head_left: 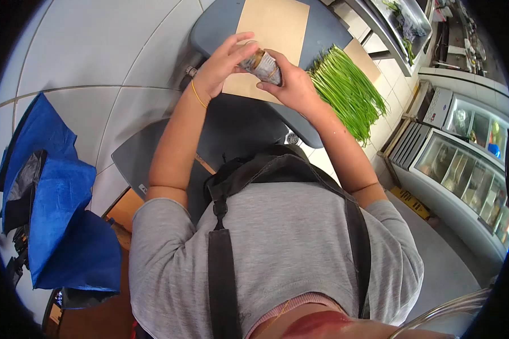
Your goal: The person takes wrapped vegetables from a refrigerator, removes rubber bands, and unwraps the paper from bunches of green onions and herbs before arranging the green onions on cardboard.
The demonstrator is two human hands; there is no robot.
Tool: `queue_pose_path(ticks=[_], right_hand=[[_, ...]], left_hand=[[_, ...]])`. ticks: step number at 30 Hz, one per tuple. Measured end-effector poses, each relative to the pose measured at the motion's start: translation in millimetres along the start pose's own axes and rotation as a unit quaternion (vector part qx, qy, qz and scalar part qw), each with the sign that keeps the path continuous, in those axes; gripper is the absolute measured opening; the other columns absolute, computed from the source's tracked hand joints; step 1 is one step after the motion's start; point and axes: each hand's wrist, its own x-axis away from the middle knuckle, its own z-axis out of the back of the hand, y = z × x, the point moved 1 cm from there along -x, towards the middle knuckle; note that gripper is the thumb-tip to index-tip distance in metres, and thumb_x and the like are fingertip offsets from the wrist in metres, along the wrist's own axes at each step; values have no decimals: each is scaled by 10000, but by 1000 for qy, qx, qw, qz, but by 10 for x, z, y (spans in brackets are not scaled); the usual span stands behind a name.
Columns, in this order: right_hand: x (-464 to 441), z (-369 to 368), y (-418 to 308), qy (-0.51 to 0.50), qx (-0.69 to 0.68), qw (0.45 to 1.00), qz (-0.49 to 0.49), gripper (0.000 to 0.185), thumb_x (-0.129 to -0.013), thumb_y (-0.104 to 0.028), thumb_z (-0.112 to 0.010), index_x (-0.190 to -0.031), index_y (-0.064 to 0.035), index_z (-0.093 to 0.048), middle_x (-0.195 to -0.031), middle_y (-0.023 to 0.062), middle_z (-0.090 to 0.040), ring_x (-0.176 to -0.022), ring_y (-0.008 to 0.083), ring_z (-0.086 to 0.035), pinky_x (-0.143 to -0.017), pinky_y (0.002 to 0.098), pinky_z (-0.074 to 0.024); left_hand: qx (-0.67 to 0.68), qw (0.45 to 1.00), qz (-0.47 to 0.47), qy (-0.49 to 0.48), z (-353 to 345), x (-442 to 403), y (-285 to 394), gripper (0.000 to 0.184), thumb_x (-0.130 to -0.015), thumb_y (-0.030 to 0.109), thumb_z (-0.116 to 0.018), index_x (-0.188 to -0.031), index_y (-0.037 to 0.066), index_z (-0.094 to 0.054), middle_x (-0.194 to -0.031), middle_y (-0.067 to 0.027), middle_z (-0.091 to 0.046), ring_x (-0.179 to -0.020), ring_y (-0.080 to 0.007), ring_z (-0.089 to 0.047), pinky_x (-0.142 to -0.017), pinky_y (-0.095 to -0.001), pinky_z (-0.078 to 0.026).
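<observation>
A short, roughly cylindrical bundle (268,69) in greyish printed paper, with a brownish end, is held above the table. My right hand (296,85) grips it from the right, fingers over its far side and thumb on the near side. At the brownish end is my left hand (225,61), its thumb and fingers around that end and its upper fingers partly stretched out. What lies inside the wrapping is hidden. Below both hands is a tan board (274,25) on the dark grey table (218,25). A spread of green onions (348,90) lies close to my right wrist.
A dark grey chair (138,152) stands at the left by the tiled surface. Blue fabric (62,214) is further left. At the right are a glass-topped display fridge (461,169) and a metal tray (404,25) holding greens. Another grey surface (435,248) is at lower right.
</observation>
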Motion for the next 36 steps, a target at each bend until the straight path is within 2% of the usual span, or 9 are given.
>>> queue_pose_path(ticks=[2, 6, 9, 10, 14, 29, 32, 35, 36], right_hand=[[41, -38, 13, -32, -89, 991, -96, 803, -778, -362, -832, -1409, -37, -458, -1160, 243, -649, -1109, 439, -618, -972, 464, -489], [185, -297, 36, 193, 69, 977, 64, 732, -787, -286, -833, -1382, -25, -497, -1318, 219, -560, -1206, 397, -549, -1054, 472, -406], [302, -113, -135, 173, 57, 971, 157, 534, -775, -200, -822, -1253, -79, -618, -1208, 132, -636, -1097, 347, -584, -995, 447, -408], [342, -128, -173, 161, 27, 971, 175, 300, -761, -139, -811, -1042, -119, -708, -1049, 45, -682, -996, 286, -597, -877, 396, -413], [538, -220, -144, 128, -12, 979, 156, 136, -759, -132, -809, -870, -129, -730, -870, 1, -683, -870, 219, -621, -777, 364, -394], [700, 62, 4, 177, -10, 975, 134, 123, -715, -141, -786, -744, -132, -667, -721, 10, -625, -716, 225, -606, -693, 371, -375], [677, 78, 7, 143, -35, 983, 112, 112, -722, -124, -764, -746, -115, -656, -710, 32, -618, -712, 234, -615, -710, 375, -396], [793, 81, -130, -19, -264, 957, 117, 119, -739, -123, -752, -748, -98, -636, -727, 59, -615, -738, 256, -624, -738, 388, -426], [820, 87, -168, -18, -207, 944, 256, 128, -752, -106, -761, -807, -108, -645, -783, 49, -625, -729, 236, -621, -735, 366, -464]], left_hand=[[81, 997, 12, 12, -195, 106, -108, 547, -957, 354, -683, -1396, 100, -478, -1212, -43, -606, -1098, -133, -588, -836, -322, -511], [157, 986, 4, 59, -333, -6, -474, 412, -933, 256, -710, -1281, 105, -551, -1139, -23, -632, -974, -131, -623, -740, -317, -532], [252, 957, 14, 144, -345, -100, -713, 345, -926, 188, -698, -1232, 84, -577, -1103, -31, -641, -929, -164, -643, -750, -338, -547], [292, 944, 11, 153, -327, -184, -825, 342, -925, 181, -698, -1230, 80, -577, -1107, -37, -640, -934, -171, -643, -753, -345, -550], [317, 921, -23, 227, -469, -356, -833, 423, -906, 138, -720, -1264, 45, -515, -1144, -102, -600, -993, -246, -624, -774, -415, -567], [108, 893, -110, 422, -842, -671, -872, 655, -847, 94, -780, -1322, -89, -367, -1202, -182, -559, -1070, -231, -585, -882, -362, -519], [102, 883, -113, 445, -887, -692, -869, 663, -845, 60, -772, -1337, -77, -349, -1205, -175, -551, -1086, -222, -575, -909, -345, -505], [172, 874, -157, 426, -944, -694, -859, 670, -859, 76, -767, -1356, -66, -341, -1213, -172, -551, -1101, -219, -573, -930, -342, -498], [208, 869, -175, 413, -985, -665, -814, 670, -865, 84, -766, -1361, -63, -340, -1216, -172, -551, -1105, -218, -573, -937, -341, -496]])
